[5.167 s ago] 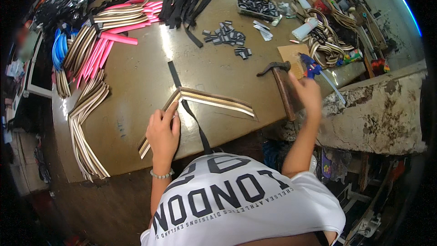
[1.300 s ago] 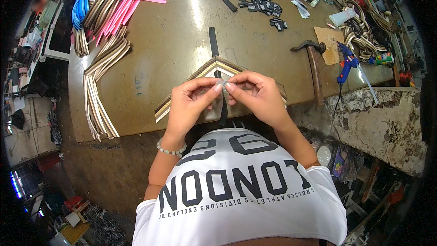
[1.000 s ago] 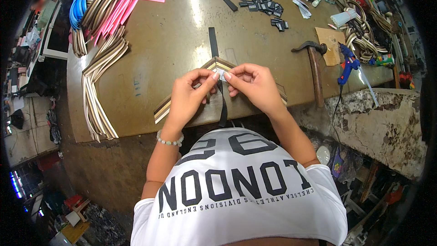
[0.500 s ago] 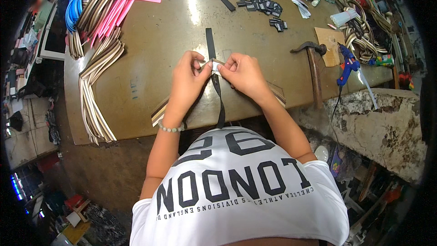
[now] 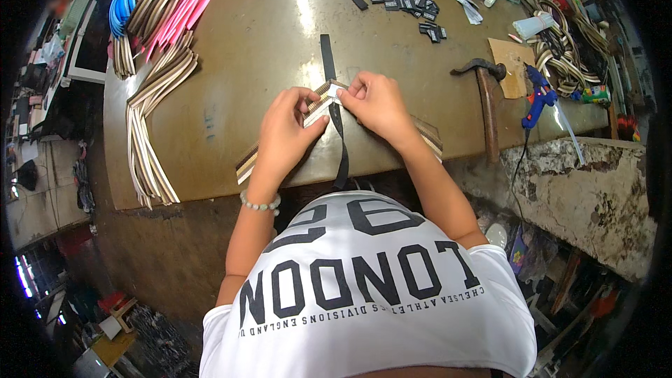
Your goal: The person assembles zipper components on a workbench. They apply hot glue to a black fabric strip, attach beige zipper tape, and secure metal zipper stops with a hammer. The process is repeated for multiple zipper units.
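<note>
A cream, brown and black striped band (image 5: pixel 247 162) lies bent in a wide V, its peak between my hands and its ends showing beyond my forearms. At the peak sits a small white piece (image 5: pixel 334 89), which looks like a label. A narrow black strap (image 5: pixel 327 56) crosses there, running up the table and hanging down toward the near edge. My left hand (image 5: pixel 285 129) is closed on the band just left of the peak, thumb below and fingers above. My right hand (image 5: pixel 381 108) pinches the peak at the white piece, its thumb on it.
Bundles of striped bands (image 5: pixel 150 126) and pink strips (image 5: pixel 189 14) line the table's left. Small black tags (image 5: pixel 406 0) lie at the back. A hammer (image 5: pixel 486 108), a blue glue gun (image 5: pixel 537 101) with its cord and a cardboard piece (image 5: pixel 509 63) are at right.
My left hand has drawn back from the peak, leftward and down along the band, uncovering more stripes. My right hand stays at the white piece. The whole view has shifted slightly.
</note>
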The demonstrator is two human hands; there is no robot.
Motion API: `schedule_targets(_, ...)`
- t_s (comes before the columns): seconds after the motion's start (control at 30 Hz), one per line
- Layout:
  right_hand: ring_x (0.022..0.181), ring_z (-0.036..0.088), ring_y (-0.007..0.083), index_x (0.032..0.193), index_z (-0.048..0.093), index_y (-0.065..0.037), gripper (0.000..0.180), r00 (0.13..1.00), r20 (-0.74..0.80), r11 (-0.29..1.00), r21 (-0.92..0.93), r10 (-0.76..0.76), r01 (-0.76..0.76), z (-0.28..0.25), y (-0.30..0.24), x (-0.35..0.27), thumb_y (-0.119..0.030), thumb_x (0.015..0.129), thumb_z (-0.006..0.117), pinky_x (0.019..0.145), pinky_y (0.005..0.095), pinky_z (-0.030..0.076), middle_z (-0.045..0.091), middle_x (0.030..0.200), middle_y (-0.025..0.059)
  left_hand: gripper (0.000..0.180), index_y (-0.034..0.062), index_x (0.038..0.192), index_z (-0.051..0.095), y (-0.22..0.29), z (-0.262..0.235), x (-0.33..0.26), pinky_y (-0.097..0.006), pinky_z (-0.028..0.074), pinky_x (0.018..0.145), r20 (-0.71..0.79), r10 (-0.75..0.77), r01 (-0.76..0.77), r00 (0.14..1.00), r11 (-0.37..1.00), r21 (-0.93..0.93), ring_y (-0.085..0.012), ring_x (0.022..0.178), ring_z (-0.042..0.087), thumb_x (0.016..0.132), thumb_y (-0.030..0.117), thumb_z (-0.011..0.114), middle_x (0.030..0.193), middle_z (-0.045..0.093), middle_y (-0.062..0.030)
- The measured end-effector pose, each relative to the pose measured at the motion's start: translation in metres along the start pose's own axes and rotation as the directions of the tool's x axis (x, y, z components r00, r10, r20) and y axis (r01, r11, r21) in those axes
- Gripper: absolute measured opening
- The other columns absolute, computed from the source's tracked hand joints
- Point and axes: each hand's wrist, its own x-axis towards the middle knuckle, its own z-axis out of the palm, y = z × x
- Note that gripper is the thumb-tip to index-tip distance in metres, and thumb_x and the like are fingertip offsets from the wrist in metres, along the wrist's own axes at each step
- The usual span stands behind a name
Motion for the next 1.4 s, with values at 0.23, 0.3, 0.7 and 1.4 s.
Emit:
schedule_targets(0.23,0.063,0.067,0.0320,0.073,0.065,-0.002,0.023,1.000,0.001,1.000,0.013,0.011,-0.011,-0.001,-0.001,0.001,-0.022,0.078,0.074,0.062,0.0400,0.052,0.066,0.066,0.0171,0.024,0.0035,0.093,0.066,0.005,0.006,0.010,-0.029,0.045,0.060,-0.023,-0.006,0.006,1.000,1.000,0.016,-0.0163,0.064,0.052,0.072,0.006,0.079,0.077,0.053,-0.0056)
schedule_targets(0.3,0.063,0.067,0.0320,0.074,0.066,-0.002,0.022,1.000,0.000,1.000,0.009,0.012,-0.012,-0.001,0.000,0.001,-0.022,0.078,0.074,0.062,0.0399,0.052,0.066,0.067,0.0173,0.022,0.0028,0.091,0.068,0.005,0.007,0.009,-0.029,0.046,0.061,-0.035,0.068,-0.067,0.997,0.998,0.020,-0.0161,0.064,0.053,0.073,0.006,0.079,0.077,0.055,-0.0062)
schedule_targets(0.7,0.062,0.066,0.0317,0.072,0.064,-0.001,0.023,0.998,0.059,0.999,0.022,0.035,-0.036,-0.004,-0.002,0.003,-0.021,0.077,0.074,0.059,0.0399,0.050,0.065,0.065,0.0171,0.016,0.0008,0.087,0.070,-0.005,0.015,0.024,-0.029,0.047,0.060,-0.111,-0.054,0.054,0.992,0.999,-0.006,-0.0161,0.062,0.055,0.076,0.008,0.077,0.073,0.059,-0.0065)
schedule_targets(1.4,0.056,0.059,0.0172,0.084,0.064,0.000,0.021,0.984,0.031,0.979,-0.099,-0.178,0.180,-0.014,-0.010,-0.004,-0.018,0.079,0.076,0.053,0.0316,0.046,0.062,0.067,0.0082,0.021,0.0041,0.084,0.067,0.001,0.019,0.021,-0.038,0.048,0.063,-0.128,-0.088,0.095,0.988,0.994,0.054,-0.0264,0.069,0.061,0.075,0.020,0.078,0.075,0.061,-0.0088)
